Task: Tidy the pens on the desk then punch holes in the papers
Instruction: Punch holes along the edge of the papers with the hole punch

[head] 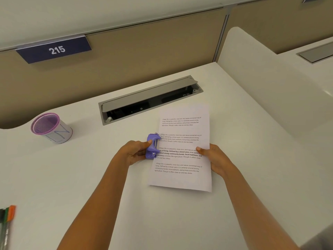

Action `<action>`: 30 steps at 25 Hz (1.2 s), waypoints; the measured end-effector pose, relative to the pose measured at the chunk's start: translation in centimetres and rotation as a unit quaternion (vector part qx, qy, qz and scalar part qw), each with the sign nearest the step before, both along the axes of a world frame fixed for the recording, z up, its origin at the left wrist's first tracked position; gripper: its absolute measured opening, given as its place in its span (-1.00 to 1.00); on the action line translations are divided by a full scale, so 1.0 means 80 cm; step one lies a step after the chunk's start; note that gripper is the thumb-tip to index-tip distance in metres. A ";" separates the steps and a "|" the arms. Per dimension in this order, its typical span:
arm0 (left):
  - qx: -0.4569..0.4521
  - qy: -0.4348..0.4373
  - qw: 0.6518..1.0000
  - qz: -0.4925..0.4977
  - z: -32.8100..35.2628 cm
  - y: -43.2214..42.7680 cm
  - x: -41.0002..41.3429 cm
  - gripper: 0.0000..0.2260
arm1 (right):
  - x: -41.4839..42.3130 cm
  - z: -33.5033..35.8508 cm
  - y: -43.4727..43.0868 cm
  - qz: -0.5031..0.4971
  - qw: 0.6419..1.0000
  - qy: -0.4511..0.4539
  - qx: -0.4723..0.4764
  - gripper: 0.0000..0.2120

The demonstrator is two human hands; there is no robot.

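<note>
A printed white paper lies in the middle of the white desk. My left hand grips a purple hole punch whose mouth sits over the paper's left edge. My right hand holds the paper's right edge, thumb on top. A purple mesh pen cup with a white paper label stands at the left; it looks empty from here. Several pens, one with an orange cap, lie at the desk's lower left edge, partly cut off by the frame.
A grey cable tray with its lid half open is set into the desk behind the paper. A tan partition wall with a "215" sign runs along the back. A white curved divider rises at the right.
</note>
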State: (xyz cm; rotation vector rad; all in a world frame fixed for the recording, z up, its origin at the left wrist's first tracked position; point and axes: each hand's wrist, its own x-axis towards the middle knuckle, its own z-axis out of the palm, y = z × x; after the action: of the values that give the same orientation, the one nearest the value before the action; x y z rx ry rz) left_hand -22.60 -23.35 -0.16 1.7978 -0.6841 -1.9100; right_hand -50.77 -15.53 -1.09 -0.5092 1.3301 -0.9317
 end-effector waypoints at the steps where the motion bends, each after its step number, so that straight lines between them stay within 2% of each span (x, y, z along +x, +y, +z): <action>1: -0.003 -0.005 1.000 0.001 0.000 0.001 -0.002 -0.81 | -0.001 0.000 0.000 0.000 1.000 0.000 0.001 -0.74; 11: -0.010 -0.014 1.000 0.007 0.008 0.005 -0.010 -0.72 | -0.001 -0.006 0.000 -0.004 1.000 -0.027 0.005 -0.71; 25: -0.036 -0.051 0.997 0.043 0.006 0.010 -0.016 -0.81 | -0.004 -0.016 -0.003 0.014 0.998 -0.054 0.005 -0.78; 30: -0.055 -0.047 0.995 0.062 -0.001 0.013 -0.017 -0.78 | -0.008 -0.017 -0.003 0.014 0.999 -0.049 0.005 -0.78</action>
State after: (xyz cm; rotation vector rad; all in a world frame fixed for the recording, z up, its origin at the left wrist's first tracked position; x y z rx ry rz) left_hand -23.97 -22.30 -0.25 1.8264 -0.6779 -1.6844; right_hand -51.38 -15.76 -2.43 -0.4676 1.2357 -0.9142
